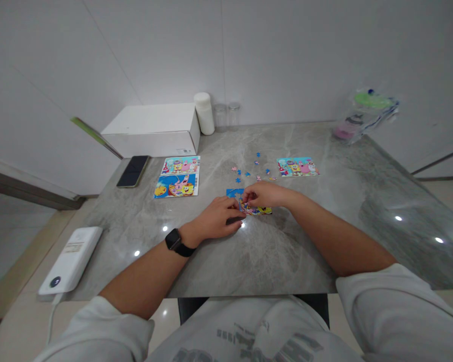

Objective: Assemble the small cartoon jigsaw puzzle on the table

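Observation:
A partly assembled jigsaw puzzle (265, 210), blue at the top with cartoon figures below, lies on the table in front of me and is half covered by my hands. My left hand (219, 217) rests at its left edge, fingers apart, fingertips touching the lower left border. From the right, my right hand (263, 194) reaches over the puzzle, thumb and fingers pinched on a puzzle piece mostly hidden by the fingertips. Just beyond are several loose puzzle pieces (238, 180). A picture card (178, 185) with two cartoon scenes lies to the left; a cartoon picture panel (298, 167) lies to the right.
On the grey marbled table (230, 271) are a phone (133, 171) and a white power bank (71, 260) with a cable at left. Along the wall stand a white box (151, 128), a white bottle (204, 113), two glasses (233, 114) and a plastic bag (366, 115).

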`<state>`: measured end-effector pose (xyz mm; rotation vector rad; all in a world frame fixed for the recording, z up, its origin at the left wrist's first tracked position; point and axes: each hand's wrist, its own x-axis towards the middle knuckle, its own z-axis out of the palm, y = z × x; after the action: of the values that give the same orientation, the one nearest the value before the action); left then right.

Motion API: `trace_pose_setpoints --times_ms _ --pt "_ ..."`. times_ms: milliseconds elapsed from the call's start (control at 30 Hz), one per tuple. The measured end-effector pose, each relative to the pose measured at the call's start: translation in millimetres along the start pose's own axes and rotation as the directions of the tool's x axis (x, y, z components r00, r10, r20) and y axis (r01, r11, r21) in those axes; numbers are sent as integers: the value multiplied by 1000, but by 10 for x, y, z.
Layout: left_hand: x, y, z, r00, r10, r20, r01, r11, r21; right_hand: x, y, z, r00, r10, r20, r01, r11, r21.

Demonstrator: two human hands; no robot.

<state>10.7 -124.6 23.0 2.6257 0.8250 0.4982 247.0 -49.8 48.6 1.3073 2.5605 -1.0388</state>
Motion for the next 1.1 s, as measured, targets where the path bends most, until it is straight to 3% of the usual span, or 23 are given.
trace_pose_setpoints --times_ms 100,333,833,1100 --pt "-1 2 2 1000 2 -2 -2 1000 2 -12 19 -28 1000 6 -13 -6 1000 6" --pt "-9 10 5 1000 -1 -10 1 1000 16 -11 62 -98 983 -6 -181 -8 997 -77" --pt "-12 1 0 1000 -11 -5 11 1000 24 61 100 -12 989 2 -145 -12 997 -70" --pt "-12 2 -3 1000 -7 2 7 1000 29 5 69 -101 987 -116 -113 121 992 39"
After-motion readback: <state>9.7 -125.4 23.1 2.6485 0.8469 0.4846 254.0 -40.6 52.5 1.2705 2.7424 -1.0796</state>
